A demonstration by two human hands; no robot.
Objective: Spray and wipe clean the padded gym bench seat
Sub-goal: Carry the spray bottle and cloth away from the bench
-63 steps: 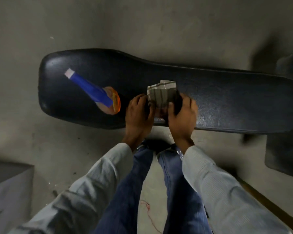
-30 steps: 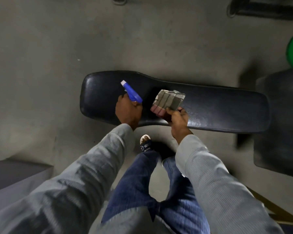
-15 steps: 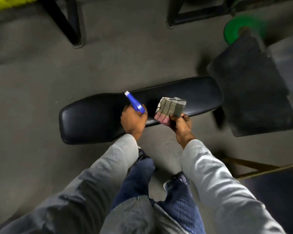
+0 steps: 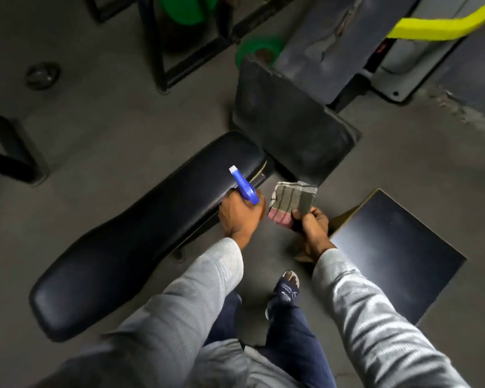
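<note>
The long black padded bench seat [image 4: 140,236] runs diagonally from lower left to upper centre. My left hand [image 4: 240,215] is closed around the blue spray bottle [image 4: 242,186], whose white-tipped nozzle points up and left over the bench's right end; the bottle's body is hidden in my fist. My right hand [image 4: 310,226] grips a folded striped cloth [image 4: 290,201] by its lower edge, held in the air just right of the bench, off the pad.
A dark square pad [image 4: 294,127] stands just beyond the bench's far end. A flat dark board [image 4: 398,253] lies to the right. Green weight plates [image 4: 259,50], black metal frames [image 4: 163,46] and a yellow padded bar [image 4: 443,25] sit further back. My foot [image 4: 284,289] stands on the grey floor.
My left hand picked the spray bottle up off the bench. I have stood up and turned, so the bench now lies diagonally. The cloth has come off the pad, to its right.
</note>
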